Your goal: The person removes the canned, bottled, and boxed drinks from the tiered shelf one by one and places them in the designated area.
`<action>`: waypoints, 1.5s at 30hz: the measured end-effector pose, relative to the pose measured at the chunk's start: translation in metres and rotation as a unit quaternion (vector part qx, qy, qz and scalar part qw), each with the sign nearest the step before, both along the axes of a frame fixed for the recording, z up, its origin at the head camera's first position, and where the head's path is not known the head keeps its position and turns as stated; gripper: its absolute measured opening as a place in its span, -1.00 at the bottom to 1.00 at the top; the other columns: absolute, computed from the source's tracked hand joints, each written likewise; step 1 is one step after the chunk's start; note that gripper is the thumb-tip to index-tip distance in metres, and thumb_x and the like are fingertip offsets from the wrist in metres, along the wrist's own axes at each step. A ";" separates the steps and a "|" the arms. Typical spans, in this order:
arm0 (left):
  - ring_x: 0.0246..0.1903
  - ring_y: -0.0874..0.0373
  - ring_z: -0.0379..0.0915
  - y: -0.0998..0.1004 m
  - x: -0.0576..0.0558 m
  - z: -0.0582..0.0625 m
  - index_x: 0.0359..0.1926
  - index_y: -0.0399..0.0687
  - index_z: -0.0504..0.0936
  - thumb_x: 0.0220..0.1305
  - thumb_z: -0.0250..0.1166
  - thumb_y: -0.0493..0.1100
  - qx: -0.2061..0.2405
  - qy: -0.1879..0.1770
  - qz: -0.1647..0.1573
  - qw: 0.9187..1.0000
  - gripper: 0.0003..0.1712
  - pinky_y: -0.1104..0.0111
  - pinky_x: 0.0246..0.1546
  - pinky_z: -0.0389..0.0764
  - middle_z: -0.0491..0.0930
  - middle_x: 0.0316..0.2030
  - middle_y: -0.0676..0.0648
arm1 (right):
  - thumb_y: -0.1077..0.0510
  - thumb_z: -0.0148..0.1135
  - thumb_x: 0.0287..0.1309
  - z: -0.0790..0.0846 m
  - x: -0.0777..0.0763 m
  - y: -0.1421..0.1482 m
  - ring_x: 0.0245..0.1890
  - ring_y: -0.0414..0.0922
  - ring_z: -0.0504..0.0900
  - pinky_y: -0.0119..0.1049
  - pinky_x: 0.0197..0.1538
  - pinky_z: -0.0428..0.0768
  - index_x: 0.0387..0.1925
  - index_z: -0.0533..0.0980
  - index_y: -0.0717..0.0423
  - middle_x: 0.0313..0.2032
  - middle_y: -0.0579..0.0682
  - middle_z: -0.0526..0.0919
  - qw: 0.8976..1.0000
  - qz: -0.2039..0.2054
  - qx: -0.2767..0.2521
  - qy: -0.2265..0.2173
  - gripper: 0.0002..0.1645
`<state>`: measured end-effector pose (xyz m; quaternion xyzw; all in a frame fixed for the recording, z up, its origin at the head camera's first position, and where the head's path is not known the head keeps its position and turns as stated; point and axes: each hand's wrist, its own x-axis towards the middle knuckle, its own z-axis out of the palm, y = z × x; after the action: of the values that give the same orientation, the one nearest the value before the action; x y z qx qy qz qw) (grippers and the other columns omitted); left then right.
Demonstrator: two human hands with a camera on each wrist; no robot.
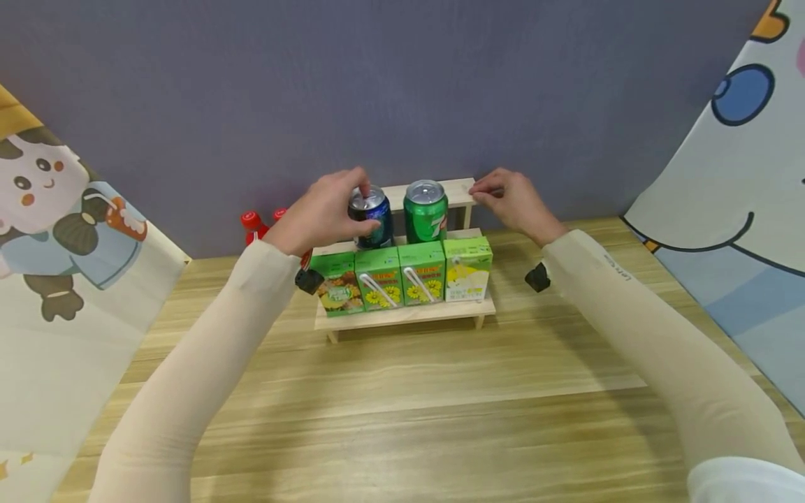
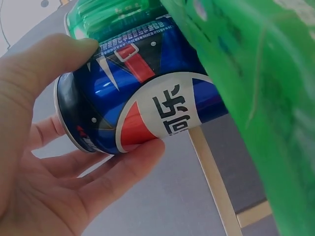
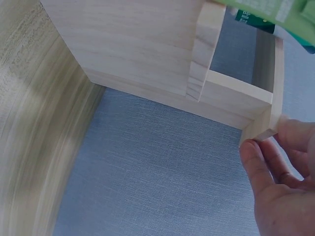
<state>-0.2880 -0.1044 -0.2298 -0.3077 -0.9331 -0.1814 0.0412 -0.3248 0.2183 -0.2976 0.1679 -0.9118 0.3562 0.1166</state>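
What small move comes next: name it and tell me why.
Probably ease the left grip off the blue can once it sits firmly: the can looks upright beside the green can, while the right grip pinches the end of the wooden top board. Whether the can's base is supported is hidden.

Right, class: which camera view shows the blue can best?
The left wrist view: the blue can appears large, lettering clear, though a green carton covers one end. The head view shows its top and side, small and partly hidden by the left hand. The right wrist view doesn't show it.
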 end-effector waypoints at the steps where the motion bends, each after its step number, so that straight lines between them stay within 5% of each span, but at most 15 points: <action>1: -0.40 0.06 0.33 -0.002 0.000 0.000 -0.09 -0.02 0.36 0.10 0.39 0.03 0.004 0.001 0.001 1.000 -0.53 0.26 -0.47 0.43 0.45 -0.19 0.00 | 0.21 0.15 0.27 0.000 0.000 0.000 -0.04 0.01 0.47 -0.11 0.04 0.48 -0.06 0.60 0.21 -0.06 0.08 0.51 1.000 0.001 0.000 -0.001 -0.74; 17: -0.25 0.03 0.49 -0.067 0.026 0.044 -0.02 -0.07 0.37 0.07 0.38 0.11 0.096 0.040 0.111 0.988 -0.42 0.20 -0.33 0.60 0.49 -0.08 -0.09 | 0.22 0.15 0.27 -0.002 -0.005 0.001 -0.02 0.01 0.45 -0.12 0.05 0.47 -0.07 0.60 0.23 -0.05 0.08 0.51 1.000 0.004 -0.003 -0.001 -0.74; 25: -0.20 -0.07 0.48 -0.107 0.033 0.046 -0.02 -0.10 0.41 0.02 0.40 0.17 0.080 0.054 0.160 0.982 -0.36 0.25 -0.39 0.51 0.51 -0.09 -0.17 | 0.24 0.15 0.27 0.000 -0.003 0.006 -0.02 0.03 0.45 -0.10 0.05 0.47 -0.09 0.61 0.25 -0.05 0.10 0.52 1.000 0.006 -0.006 0.010 -0.76; 34: -0.21 -0.14 0.42 -0.138 0.029 0.014 -0.06 -0.15 0.42 0.03 0.41 0.13 0.050 0.038 0.164 0.985 -0.40 0.11 -0.40 0.47 0.51 -0.14 -0.26 | 0.26 0.15 0.26 0.002 -0.002 0.010 -0.01 0.04 0.47 -0.10 0.05 0.48 -0.08 0.60 0.27 -0.05 0.12 0.52 1.000 0.005 0.002 0.016 -0.76; 45: -0.48 0.02 0.28 -0.136 0.014 -0.055 -0.20 -0.13 0.45 -0.03 0.49 -0.07 0.014 0.061 0.116 0.991 -0.54 0.20 -0.49 0.33 0.46 -0.38 -0.10 | 0.27 0.16 0.25 0.003 -0.002 0.012 -0.02 0.03 0.47 -0.11 0.05 0.48 -0.09 0.61 0.27 -0.05 0.12 0.53 1.000 0.002 0.006 0.023 -0.76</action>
<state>-0.2736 -0.2403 -0.2844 -0.2067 -0.9557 -0.1696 0.1230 -0.3267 0.2300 -0.2944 0.1789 -0.9104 0.3473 0.1360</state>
